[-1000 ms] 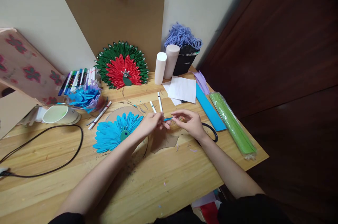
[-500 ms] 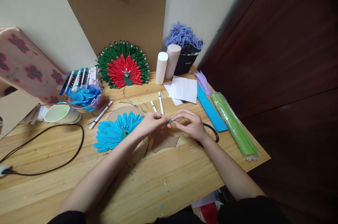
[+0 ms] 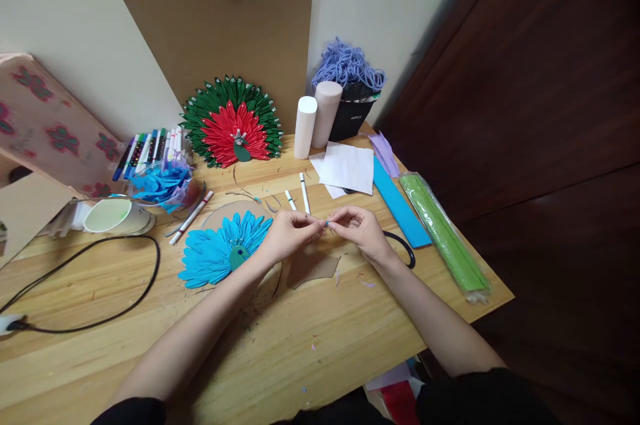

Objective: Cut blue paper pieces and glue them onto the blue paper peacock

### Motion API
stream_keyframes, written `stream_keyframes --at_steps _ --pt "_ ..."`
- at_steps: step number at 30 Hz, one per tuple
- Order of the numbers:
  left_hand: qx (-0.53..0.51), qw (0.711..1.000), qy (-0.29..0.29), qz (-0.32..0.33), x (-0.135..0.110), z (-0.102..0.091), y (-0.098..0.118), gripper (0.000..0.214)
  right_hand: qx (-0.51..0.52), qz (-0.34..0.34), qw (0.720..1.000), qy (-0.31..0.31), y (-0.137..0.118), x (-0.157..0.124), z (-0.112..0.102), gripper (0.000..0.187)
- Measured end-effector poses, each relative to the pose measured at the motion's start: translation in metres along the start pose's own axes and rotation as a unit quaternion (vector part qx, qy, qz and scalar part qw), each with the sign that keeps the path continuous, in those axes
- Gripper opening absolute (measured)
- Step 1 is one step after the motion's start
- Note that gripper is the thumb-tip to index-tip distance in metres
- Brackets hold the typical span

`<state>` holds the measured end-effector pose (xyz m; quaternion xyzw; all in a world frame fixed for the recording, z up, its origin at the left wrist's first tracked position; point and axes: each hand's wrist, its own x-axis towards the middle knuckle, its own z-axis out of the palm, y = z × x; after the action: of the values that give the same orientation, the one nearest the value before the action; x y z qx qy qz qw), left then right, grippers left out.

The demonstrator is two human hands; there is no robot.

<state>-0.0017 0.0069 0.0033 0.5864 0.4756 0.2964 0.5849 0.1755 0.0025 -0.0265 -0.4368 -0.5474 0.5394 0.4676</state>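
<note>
A tiny blue piece (image 3: pixel 327 223) is up above the table (image 3: pixel 280 358), right between two hands. The left hand (image 3: pixel 291 235) pinches one end with its thumb and finger, and the right hand (image 3: pixel 361 230) pinches the other end. The piece is mostly hidden, so I cannot tell its shape. It looks like it is being twisted or folded, and that small job does not look done yet.

Under the hands is a scrap of brown card (image 3: pixel 313 271). Beside the left arm lies a blue paper bird (image 3: pixel 207 258). It has lots of petals and a green head (image 3: pixel 238 256) already on. The round card (image 3: pixel 225 211) under it is bare along the top, so I think there is room for more petals.

Farther back, a red and green bird (image 3: pixel 233 131) stands up and looks all finished. A bowl (image 3: pixel 163 185) holds more blue bits. On the other side, a flat blue strip (image 3: pixel 400 205) lies next to a green roll (image 3: pixel 445 238) in clear wrap.
</note>
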Motion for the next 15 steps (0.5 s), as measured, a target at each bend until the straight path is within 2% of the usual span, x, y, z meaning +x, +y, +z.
stream_keyframes --at_steps 5,9,15 --pt "0.087 0.996 0.001 0.038 -0.003 0.000 0.004 0.030 -0.004 0.035 0.999 0.036 0.002 -0.001 0.001 0.023" --pt "0.204 0.973 0.041 0.099 -0.005 0.001 0.004 0.022 -0.029 0.039 0.998 0.045 -0.003 -0.001 0.004 0.026" --pt "0.222 0.965 0.079 0.115 -0.006 0.007 -0.001 0.017 -0.074 0.011 0.996 0.044 -0.012 -0.003 0.010 0.023"
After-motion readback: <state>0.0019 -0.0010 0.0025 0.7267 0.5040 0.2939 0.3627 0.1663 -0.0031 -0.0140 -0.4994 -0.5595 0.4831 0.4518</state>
